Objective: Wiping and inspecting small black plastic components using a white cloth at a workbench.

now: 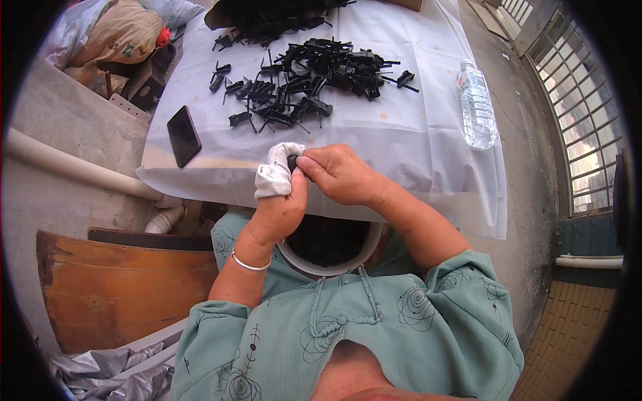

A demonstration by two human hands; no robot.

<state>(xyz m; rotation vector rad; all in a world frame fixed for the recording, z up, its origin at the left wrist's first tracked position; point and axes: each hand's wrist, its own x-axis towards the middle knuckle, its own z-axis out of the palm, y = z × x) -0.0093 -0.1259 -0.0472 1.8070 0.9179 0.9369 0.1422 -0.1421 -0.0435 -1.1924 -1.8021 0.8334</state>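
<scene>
A small black plastic part (292, 162) is pinched between my two hands above the table's near edge. White cloth (273, 180) covers the fingers of my left hand (284, 208), which is closed round the part. From the right, my right hand (342, 175) grips the same part with thumb and curled fingers; most of the part is hidden by them. Beyond my hands, a loose pile of black plastic parts with thin stems (321, 73) spreads over the white-covered table (408, 144). Below my hands, a round bucket (369, 252) with a pale rim stands at my lap, dark inside.
A black phone (184, 136) lies at the table's left, a clear water bottle (476, 107) at its right. More black parts (267, 20) are heaped at the far edge. A white pipe (80, 166) and brown board (127, 287) stand left, a barred window (578, 100) right.
</scene>
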